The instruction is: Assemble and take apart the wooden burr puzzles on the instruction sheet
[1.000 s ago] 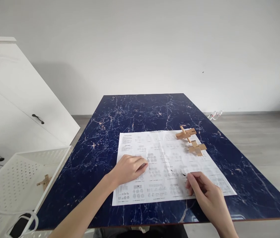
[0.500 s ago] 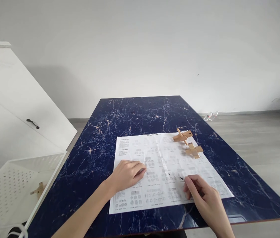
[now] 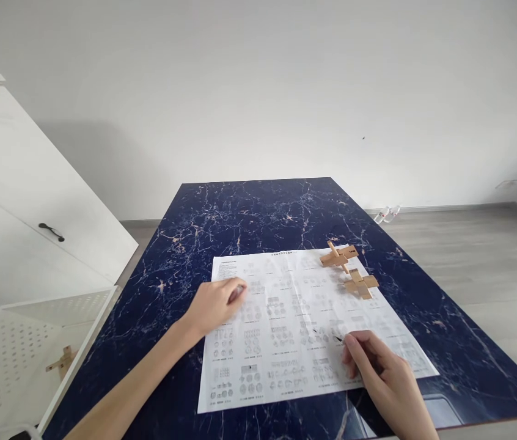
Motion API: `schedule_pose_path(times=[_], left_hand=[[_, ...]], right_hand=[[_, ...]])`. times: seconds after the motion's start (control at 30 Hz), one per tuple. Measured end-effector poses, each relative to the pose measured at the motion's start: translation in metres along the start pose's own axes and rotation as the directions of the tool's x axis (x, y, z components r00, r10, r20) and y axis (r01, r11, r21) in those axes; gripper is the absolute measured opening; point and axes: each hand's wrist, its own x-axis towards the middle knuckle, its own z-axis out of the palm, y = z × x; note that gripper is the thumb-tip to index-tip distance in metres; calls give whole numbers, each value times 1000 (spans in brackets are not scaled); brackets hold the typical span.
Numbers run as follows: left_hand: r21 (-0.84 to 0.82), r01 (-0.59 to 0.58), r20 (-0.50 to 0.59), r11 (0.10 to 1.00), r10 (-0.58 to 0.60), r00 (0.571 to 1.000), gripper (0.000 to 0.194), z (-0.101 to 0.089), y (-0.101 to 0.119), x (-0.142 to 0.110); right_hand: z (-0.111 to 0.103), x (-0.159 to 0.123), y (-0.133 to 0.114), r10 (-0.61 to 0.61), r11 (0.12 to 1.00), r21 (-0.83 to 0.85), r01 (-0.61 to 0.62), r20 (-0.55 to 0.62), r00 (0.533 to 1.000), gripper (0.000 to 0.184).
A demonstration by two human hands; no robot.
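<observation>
A creased, printed paper sheet (image 3: 295, 342) with small diagrams lies on the dark blue table. My left hand (image 3: 216, 304) rests at its left edge, fingers curled in and nothing visible in them. On the sheet's right side my right hand (image 3: 375, 360) holds thumb and index finger together. A thin dark mark shows right at those fingertips; whether it is held or part of the paper, I cannot tell. At the sheet's upper right corner sit two cross-shaped wooden puzzles, one with a rod through it (image 3: 338, 256) and one flatter (image 3: 361, 285).
A white perforated bin (image 3: 15, 354) stands left of the table, with a wooden cross piece (image 3: 62, 362) inside. Behind it is a white cabinet (image 3: 33, 183). The marbled table (image 3: 240, 214) reaches toward the wall. A white cable (image 3: 387, 214) shows beyond its right edge.
My left hand has slid left and away from me across the sheet, uncovering more print. My right hand stays at nearly the same spot on the paper. The view has shifted slightly.
</observation>
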Motion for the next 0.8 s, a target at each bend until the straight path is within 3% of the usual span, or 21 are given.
schedule_pose_path(times=[0.13,0.23,0.53,0.8], left_hand=[[85,159,-89,984,-152,984,26,-12,-36,6],[98,231,-115,968,-220,969,28,-17,-48,7],[88,276,-61,957,-271,961,27,-16,-46,6],[87,273,-47,958,-269,962,28,-16,-46,5]], right_hand=[[-1,0,-3,20,1000,-10,-20,19,1000,48],[-1,1,-4,26,1000,-5,-26,4,1000,48],[-1,2,-5,113,993,-42,-113,-7,994,47],[-8,8,12,37,996,-79,-33,55,998,44]])
